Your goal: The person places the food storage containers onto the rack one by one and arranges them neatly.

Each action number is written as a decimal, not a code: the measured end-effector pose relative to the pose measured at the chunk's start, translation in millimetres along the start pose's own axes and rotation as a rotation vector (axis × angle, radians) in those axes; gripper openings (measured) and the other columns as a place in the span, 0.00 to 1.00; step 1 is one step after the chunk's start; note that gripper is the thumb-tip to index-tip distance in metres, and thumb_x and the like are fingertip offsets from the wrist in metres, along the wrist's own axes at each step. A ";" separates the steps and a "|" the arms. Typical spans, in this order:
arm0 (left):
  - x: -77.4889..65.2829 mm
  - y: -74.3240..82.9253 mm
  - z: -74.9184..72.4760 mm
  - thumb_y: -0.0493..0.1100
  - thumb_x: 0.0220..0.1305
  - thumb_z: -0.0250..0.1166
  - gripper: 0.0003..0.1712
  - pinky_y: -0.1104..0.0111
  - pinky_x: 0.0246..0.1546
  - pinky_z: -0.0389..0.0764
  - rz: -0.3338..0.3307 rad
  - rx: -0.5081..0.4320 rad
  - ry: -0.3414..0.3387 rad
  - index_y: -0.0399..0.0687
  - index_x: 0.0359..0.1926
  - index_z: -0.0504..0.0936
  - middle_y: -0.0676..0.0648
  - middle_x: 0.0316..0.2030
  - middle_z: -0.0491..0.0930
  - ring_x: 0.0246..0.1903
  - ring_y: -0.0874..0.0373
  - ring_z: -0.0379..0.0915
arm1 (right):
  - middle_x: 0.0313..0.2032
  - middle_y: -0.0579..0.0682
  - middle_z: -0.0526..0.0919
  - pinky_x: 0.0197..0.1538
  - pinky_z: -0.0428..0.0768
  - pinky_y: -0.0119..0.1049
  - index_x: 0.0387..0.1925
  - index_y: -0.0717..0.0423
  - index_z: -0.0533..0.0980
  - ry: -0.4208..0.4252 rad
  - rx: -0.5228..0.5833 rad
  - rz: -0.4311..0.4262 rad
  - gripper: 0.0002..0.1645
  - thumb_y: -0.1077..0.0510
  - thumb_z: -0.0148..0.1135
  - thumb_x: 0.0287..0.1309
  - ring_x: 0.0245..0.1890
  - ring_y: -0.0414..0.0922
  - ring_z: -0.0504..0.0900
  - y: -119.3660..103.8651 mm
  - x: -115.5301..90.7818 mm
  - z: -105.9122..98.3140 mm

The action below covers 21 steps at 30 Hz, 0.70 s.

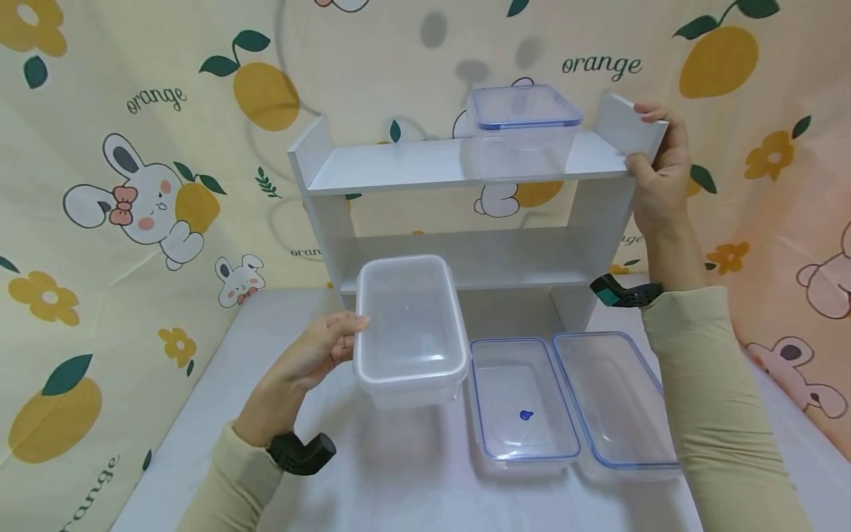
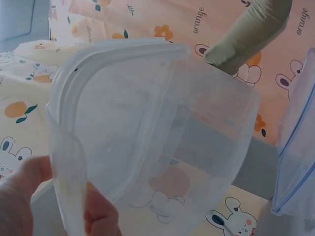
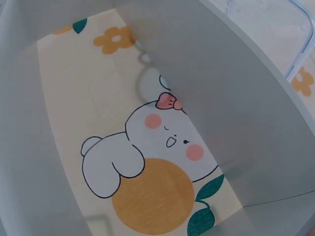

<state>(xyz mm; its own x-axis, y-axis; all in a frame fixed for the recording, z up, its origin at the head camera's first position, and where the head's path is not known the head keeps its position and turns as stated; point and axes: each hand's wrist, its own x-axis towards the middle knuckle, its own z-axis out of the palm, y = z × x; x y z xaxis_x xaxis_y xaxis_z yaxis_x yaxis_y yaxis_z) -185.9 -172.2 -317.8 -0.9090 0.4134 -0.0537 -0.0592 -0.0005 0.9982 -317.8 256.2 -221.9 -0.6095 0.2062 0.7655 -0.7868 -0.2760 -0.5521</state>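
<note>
In the head view my left hand (image 1: 302, 362) holds a clear plastic food container with a whitish lid (image 1: 411, 318) by its left edge, raised above the table. The left wrist view shows the thumb and fingers pinching the rim of that container (image 2: 147, 123). My right hand (image 1: 665, 174) grips the upper right side panel (image 1: 628, 125) of a white shelf (image 1: 392, 164), thumb on the inner side. The right hand is out of sight in the right wrist view, which looks into a shelf compartment (image 3: 236, 88).
A blue-lidded clear container (image 1: 525, 140) stands on the shelf's top board, toward the right. Two blue-edged clear containers (image 1: 521, 391) lie side by side on the white table (image 1: 399, 480), in front of the shelf. A patterned cloth (image 1: 133, 295) hangs behind.
</note>
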 end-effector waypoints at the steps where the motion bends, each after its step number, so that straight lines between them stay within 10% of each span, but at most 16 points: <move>1: 0.1 1.3 0.4 0.45 0.65 0.53 0.08 0.77 0.40 0.83 0.000 0.000 0.002 0.49 0.39 0.77 0.60 0.31 0.83 0.32 0.70 0.82 | 0.58 0.49 0.71 0.74 0.53 0.46 0.46 0.54 0.71 0.002 -0.001 0.000 0.28 0.82 0.42 0.50 0.63 0.49 0.62 -0.2 0.1 0.1; 21: 1.5 28.6 4.5 0.46 0.62 0.52 0.17 0.76 0.37 0.83 0.053 -0.005 0.035 0.39 0.47 0.71 0.58 0.33 0.81 0.33 0.67 0.80 | 0.58 0.47 0.71 0.76 0.56 0.43 0.46 0.54 0.71 0.042 -0.019 0.046 0.28 0.82 0.41 0.51 0.64 0.48 0.62 -2.9 0.3 0.5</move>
<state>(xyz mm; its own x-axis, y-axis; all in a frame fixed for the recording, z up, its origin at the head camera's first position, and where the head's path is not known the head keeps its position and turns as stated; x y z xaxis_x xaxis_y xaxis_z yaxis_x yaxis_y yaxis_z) -187.1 -167.5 -289.2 -0.9247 0.3807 -0.0013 -0.0122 -0.0263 0.9996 -315.7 256.6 -219.9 -0.6480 0.2327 0.7252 -0.7595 -0.2682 -0.5927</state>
